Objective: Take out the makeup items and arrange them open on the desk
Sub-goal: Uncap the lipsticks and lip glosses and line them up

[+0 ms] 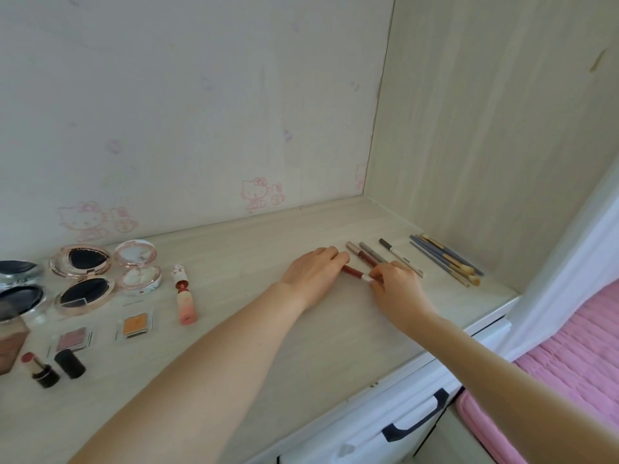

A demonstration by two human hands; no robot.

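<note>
A dark red lip pencil [354, 272] with a white band lies on the pale wood desk [254, 316]. My left hand [313, 270] holds its far end with curled fingers, and my right hand [393, 285] pinches its near end at the white band. Right beside them lie two more pencils [365, 254], a grey-and-white liner [400, 256] and several blue-handled brushes [445, 259]. At the left stand two open compacts [80, 276] [139, 267], a pink tube [184, 296], two small eyeshadow pans [135, 324] [72, 339] and an open lipstick [38, 366] with its cap [68, 363].
A round mirror compact [18, 289] and a brown bottle [10, 343] sit at the far left edge. Walls close the desk behind and on the right. A drawer with a black handle [415, 416] is below the front edge, and a pink bed cover [569, 356] lies to the right.
</note>
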